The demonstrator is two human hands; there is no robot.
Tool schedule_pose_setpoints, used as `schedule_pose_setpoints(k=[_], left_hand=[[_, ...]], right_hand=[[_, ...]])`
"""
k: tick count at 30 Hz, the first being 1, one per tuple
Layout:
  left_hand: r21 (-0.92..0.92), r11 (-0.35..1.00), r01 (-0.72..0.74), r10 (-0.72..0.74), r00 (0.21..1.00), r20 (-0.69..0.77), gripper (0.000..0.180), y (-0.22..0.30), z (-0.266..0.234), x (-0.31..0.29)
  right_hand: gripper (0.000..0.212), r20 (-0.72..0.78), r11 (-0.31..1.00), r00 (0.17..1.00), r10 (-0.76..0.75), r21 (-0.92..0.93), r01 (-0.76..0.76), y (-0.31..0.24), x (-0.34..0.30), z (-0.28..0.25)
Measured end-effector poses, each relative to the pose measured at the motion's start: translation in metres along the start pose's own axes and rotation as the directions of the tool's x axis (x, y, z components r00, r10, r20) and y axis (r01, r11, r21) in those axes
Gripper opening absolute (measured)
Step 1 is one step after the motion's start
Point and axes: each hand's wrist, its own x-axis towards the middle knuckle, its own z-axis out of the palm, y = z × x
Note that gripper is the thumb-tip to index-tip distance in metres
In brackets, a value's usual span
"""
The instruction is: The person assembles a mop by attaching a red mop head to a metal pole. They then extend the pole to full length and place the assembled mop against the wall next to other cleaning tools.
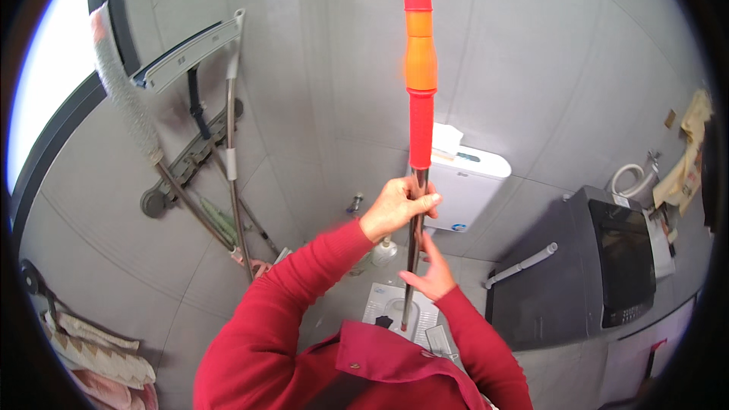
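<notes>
Upright in front of me stands a pole [420, 125] with a red and orange grip at its top and a shiny metal shaft below. Around the shaft, just under the red grip, my left hand [395, 209] is closed. Lower down, my right hand [434, 273] is at the shaft with thumb and fingers spread; its thumb crosses in front, and I cannot tell how firmly it touches. The shaft's lower end appears over the white squat toilet [377, 305], just beyond my red clothing.
A white cistern [474, 190] hangs on the grey tiled wall behind the pole. At right is a dark washing machine [566, 258] with a pale hose. Left, a fluffy-headed duster [125, 99] and a flat mop [190, 53] lean by a wall rack [190, 163]; towels [106, 357] hang at lower left.
</notes>
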Motion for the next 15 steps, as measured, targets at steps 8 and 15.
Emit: schedule_pose_setpoints(k=[8, 15], left_hand=[[-0.438, 0.81, -0.39, 0.539, 0.789, 0.295, 0.093, 0.134, 0.0, 0.058], [-0.649, 0.755, -0.093, 0.584, 0.545, 0.602, 0.073, 0.149, 0.013, 0.07]], right_hand=[[0.023, 0.121, 0.854, 0.968, 0.221, 0.455, -0.252, 0.016, -0.018, -0.001], [0.026, 0.574, 0.628, 0.807, 0.14, 0.578, -0.52, 0.015, -0.032, 0.0]])
